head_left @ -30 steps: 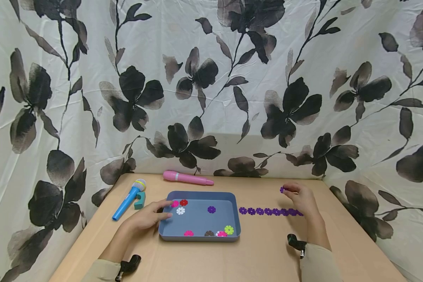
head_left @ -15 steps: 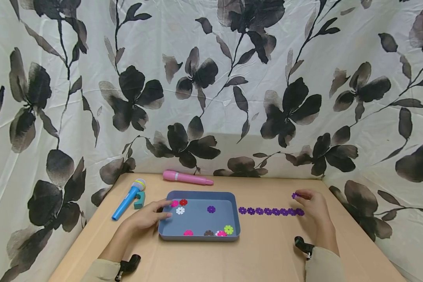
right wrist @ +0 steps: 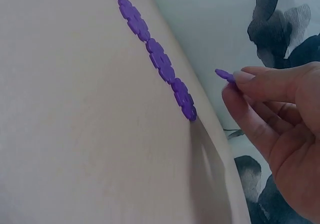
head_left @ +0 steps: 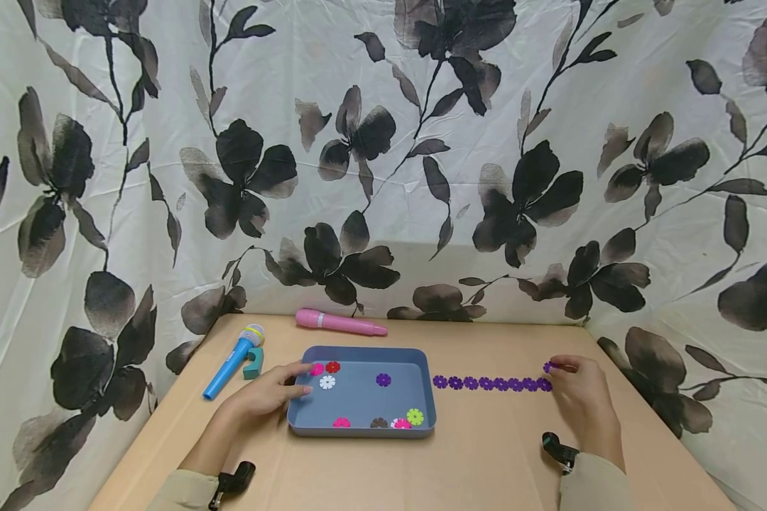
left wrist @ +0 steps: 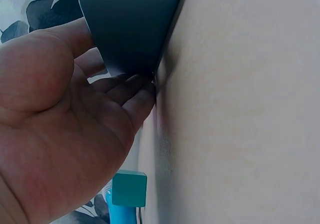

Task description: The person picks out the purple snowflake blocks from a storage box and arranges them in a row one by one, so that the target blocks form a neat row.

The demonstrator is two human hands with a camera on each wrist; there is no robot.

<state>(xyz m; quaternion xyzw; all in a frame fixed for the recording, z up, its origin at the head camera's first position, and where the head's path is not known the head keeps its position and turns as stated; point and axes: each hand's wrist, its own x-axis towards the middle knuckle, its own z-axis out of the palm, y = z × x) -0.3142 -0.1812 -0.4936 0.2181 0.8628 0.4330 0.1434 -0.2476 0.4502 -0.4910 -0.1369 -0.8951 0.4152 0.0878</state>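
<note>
A grey-blue tray (head_left: 358, 401) holds several flower-shaped plastic discs, among them a purple one (head_left: 383, 380) and a yellow-green one (head_left: 415, 416). My left hand (head_left: 265, 392) grips the tray's left side, thumb and fingers at its rim; in the left wrist view some fingertips are hidden beneath the tray wall (left wrist: 131, 26). Between thumb and forefinger, my right hand (head_left: 584, 389) pinches a purple flower disc (right wrist: 223, 75). That disc is above the table, just beyond the right end of a row of purple flower discs (head_left: 486, 383) and apart from it.
Behind the tray lies a pink toy microphone (head_left: 341, 323). A blue toy microphone (head_left: 233, 362) leans on a teal block (head_left: 253, 363) left of the tray. Floral cloth (head_left: 447, 284) borders the wooden table (head_left: 473, 468) at the back and sides.
My right hand has moved right and toward me with the purple flower disc, past the row's right end. My left hand and the tray have stayed put.
</note>
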